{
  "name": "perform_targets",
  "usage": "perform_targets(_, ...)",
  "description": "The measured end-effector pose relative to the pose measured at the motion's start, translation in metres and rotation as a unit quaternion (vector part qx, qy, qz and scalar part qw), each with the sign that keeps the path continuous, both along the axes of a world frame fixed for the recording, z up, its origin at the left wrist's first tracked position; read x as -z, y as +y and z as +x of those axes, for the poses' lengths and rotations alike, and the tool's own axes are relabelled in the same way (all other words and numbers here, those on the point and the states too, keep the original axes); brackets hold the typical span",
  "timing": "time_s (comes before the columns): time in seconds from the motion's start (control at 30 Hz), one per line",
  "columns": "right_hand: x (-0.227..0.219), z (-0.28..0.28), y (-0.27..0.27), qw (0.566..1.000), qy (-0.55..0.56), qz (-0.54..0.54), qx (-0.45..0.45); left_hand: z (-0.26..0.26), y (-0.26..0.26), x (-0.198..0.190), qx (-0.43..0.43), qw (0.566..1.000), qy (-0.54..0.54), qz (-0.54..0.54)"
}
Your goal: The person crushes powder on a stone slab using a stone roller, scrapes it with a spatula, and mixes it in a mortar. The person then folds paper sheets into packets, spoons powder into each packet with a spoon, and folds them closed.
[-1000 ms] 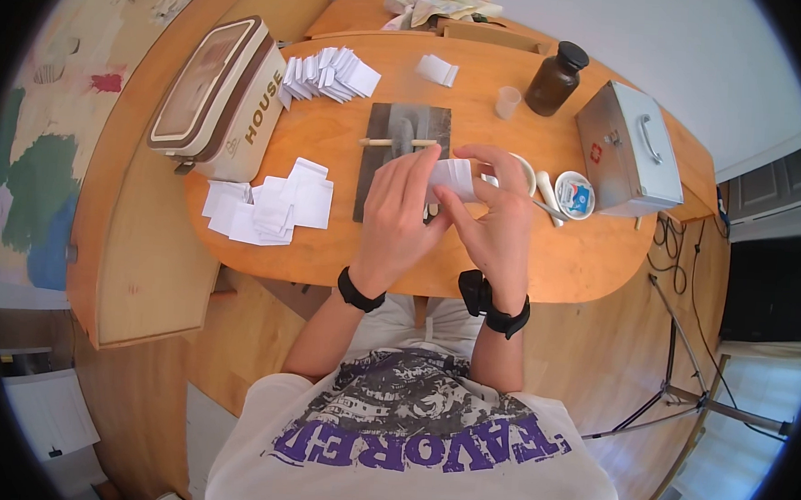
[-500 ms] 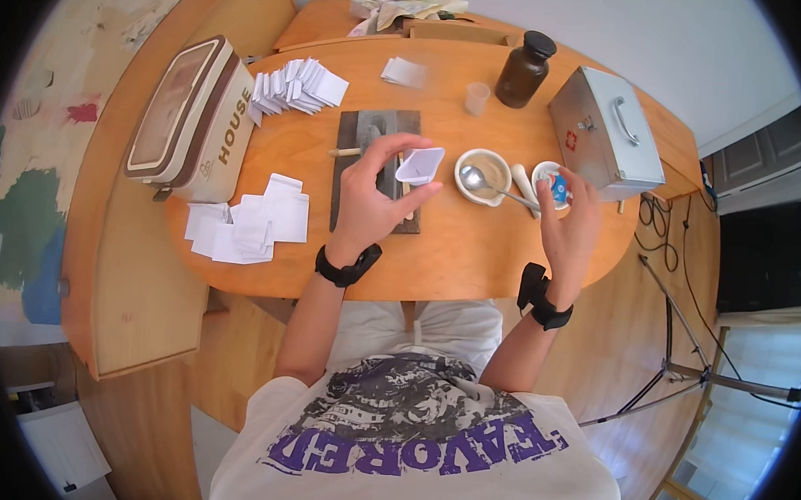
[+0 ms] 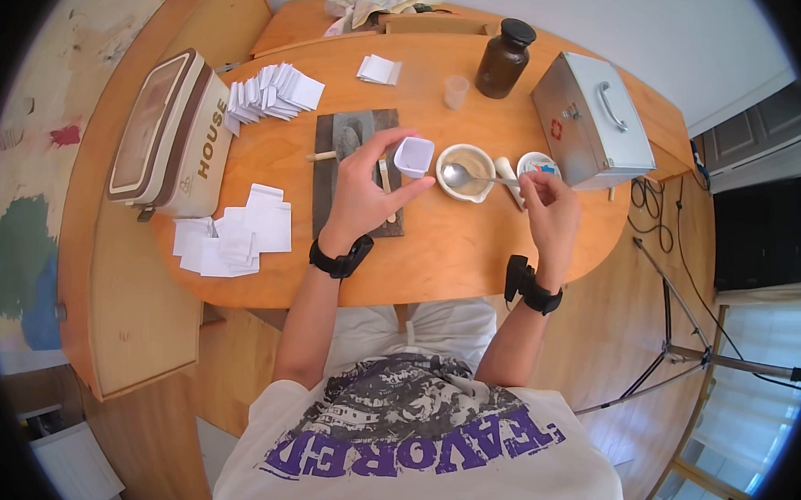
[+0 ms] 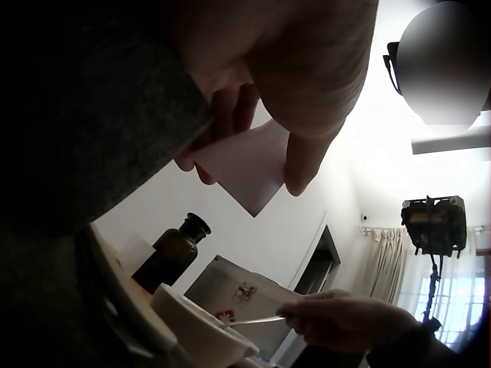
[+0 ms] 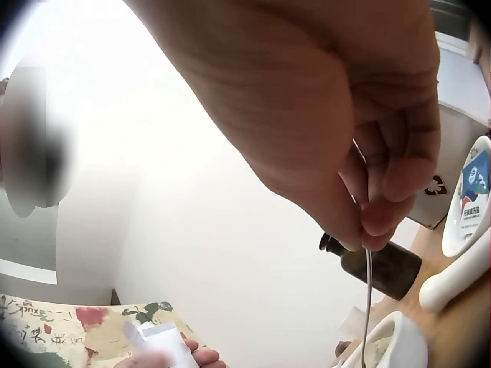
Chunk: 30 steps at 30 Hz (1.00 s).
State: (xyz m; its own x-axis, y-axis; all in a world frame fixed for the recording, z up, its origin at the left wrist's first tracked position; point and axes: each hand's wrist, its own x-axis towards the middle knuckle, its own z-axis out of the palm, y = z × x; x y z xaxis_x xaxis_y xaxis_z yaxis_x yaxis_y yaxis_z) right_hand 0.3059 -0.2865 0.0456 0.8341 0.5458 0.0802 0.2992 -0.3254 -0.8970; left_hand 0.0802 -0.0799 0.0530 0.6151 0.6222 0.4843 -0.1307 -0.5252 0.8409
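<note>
My left hand (image 3: 360,198) holds a small white paper packet (image 3: 413,156), its mouth spread open, between thumb and fingers; the left wrist view shows the folded paper (image 4: 249,165) in that grip. My right hand (image 3: 551,223) pinches the handle of a metal spoon (image 3: 457,175), whose bowl lies in the white mortar (image 3: 465,193) over pale brown powder. In the right wrist view the thin handle (image 5: 369,295) runs down from thumb and fingertips into the mortar (image 5: 406,345). The packet is left of the mortar, apart from it.
A white pestle (image 3: 508,174) and small dish (image 3: 539,159) lie right of the mortar. Farther back stand a plastic cup (image 3: 456,92), brown bottle (image 3: 504,63) and metal case (image 3: 593,124). White packets (image 3: 277,90), paper sheets (image 3: 265,216) and a dark board (image 3: 323,214) are on the left.
Both hands held the packet at first; my right hand has let it go, moved right and taken hold of the spoon. My left hand has kept the packet, whose opening now faces up.
</note>
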Motion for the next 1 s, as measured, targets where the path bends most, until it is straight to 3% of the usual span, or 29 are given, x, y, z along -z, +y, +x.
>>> perform_targets(0.07, -0.004, -0.008, 0.011, 0.998, -0.008, 0.056, 0.002, -0.002, 0.001, -0.002, 0.015, 1.0, 0.025, 0.012)
perform_targets(0.13, -0.006, -0.017, 0.021, 0.993, -0.013, 0.106, -0.051, -0.002, 0.001, -0.002, 0.016, 0.999, 0.026, 0.018)
perform_targets(0.2, -0.011, -0.028, 0.028, 0.993, -0.019, 0.092, -0.077, -0.003, -0.001, -0.002, 0.017, 0.999, 0.027, 0.023)
perform_targets(0.3, -0.012, -0.035, 0.035, 0.987, -0.081, 0.108, -0.093, -0.003, -0.002, -0.003, 0.014, 0.999, 0.035, 0.035)
perform_targets(0.37, -0.013, -0.037, 0.037, 0.969, -0.195, 0.124, -0.081, -0.005, -0.002, -0.001, 0.01, 0.999, 0.029, 0.043)
perform_targets(0.47, -0.015, -0.037, 0.039, 0.963, -0.215, 0.141, -0.074, -0.005, -0.003, -0.004, 0.01, 0.999, 0.033, 0.038)
perform_targets(0.8, -0.007, -0.037, 0.037, 0.966, -0.209, 0.124, -0.092, -0.006, -0.001, -0.002, 0.008, 0.998, 0.04, 0.048)
perform_targets(1.0, 0.0, -0.033, 0.034, 0.984, -0.128, 0.118, -0.045, -0.005, -0.002, -0.006, 0.007, 0.997, 0.042, 0.061)
